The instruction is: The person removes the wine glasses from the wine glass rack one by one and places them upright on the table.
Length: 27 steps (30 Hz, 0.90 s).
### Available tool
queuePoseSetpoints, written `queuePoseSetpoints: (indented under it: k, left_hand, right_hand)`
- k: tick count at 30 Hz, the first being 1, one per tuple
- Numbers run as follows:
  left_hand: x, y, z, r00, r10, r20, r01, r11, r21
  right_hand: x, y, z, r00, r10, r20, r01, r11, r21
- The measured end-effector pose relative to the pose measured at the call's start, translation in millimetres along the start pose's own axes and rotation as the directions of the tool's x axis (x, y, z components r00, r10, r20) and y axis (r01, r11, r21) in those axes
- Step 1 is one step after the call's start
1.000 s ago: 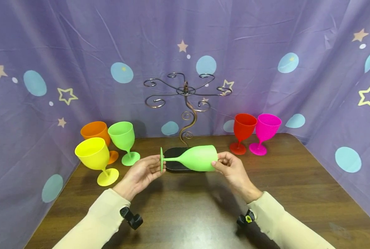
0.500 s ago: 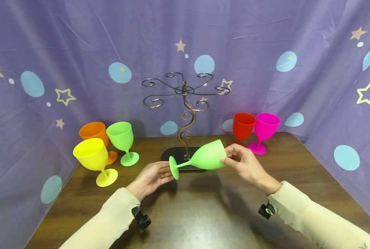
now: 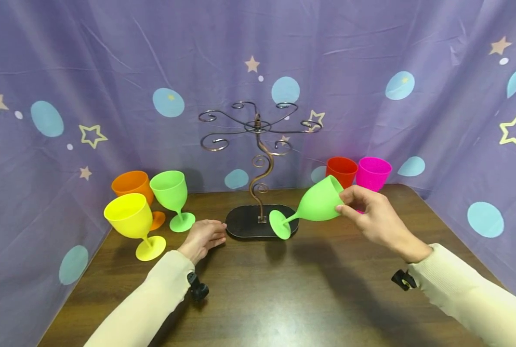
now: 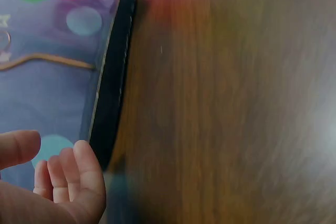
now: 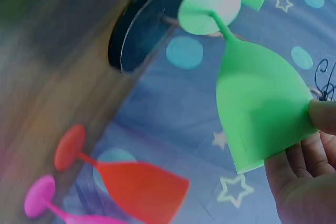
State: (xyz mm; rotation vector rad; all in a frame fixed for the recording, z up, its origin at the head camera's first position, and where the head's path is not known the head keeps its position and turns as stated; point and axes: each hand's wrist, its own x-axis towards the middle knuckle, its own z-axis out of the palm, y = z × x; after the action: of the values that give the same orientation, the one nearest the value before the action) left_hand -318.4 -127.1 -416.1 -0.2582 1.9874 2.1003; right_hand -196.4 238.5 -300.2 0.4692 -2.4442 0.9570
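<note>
A green goblet (image 3: 320, 201) hangs tilted above the table, its foot low and to the left. My right hand (image 3: 377, 219) pinches it at the rim between thumb and fingers, seen closely in the right wrist view, where the green goblet (image 5: 262, 98) fills the middle. My left hand (image 3: 204, 238) holds nothing; its fingers are relaxed near the left end of the black base (image 3: 244, 221). From that base rises a bronze metal stand (image 3: 266, 168) with curled arms on top. In the left wrist view my left hand (image 4: 68, 187) has its fingers loosely bent.
On the left stand a yellow goblet (image 3: 129, 215), an orange goblet (image 3: 132, 182) and another green goblet (image 3: 169, 189). A red goblet (image 3: 341, 168) and a pink goblet (image 3: 372, 172) are at the back right, partly covered by my right hand and its goblet. A purple curtain (image 3: 188, 48) surrounds the wooden table (image 3: 258, 299).
My left hand has let go of the green goblet's foot and drawn slightly left. My right hand has carried the goblet right, and it has tipped from level to slanted, foot down.
</note>
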Motion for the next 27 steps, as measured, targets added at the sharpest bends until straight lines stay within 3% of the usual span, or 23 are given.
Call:
queuePoseSetpoints:
  k: [5,12,21,27]
  left_hand:
    - [12.7,-3.5,-1.8,0.998,0.039,-0.047,-0.037,0.998,0.059]
    - [20.8,-7.8,2.9,0.99,0.111,-0.084,-0.094,0.978,0.187]
    - [21.9,-10.1,11.8,0.983,0.169,-0.072,-0.131,0.92,0.37]
    - [21.3,-11.0,13.4,0.981,0.175,-0.082,-0.13,0.913,0.388]
  right_hand:
    - [1,7,-10,0.99,-0.138,-0.032,0.131,0.977,-0.168]
    - [3,26,-17,0.964,-0.263,-0.039,0.242,0.927,-0.285]
    - [4,49,-28,0.967,-0.255,-0.01,0.221,0.86,-0.461]
    - [5,64,-33,0.963,-0.27,-0.016,0.221,0.821,-0.526]
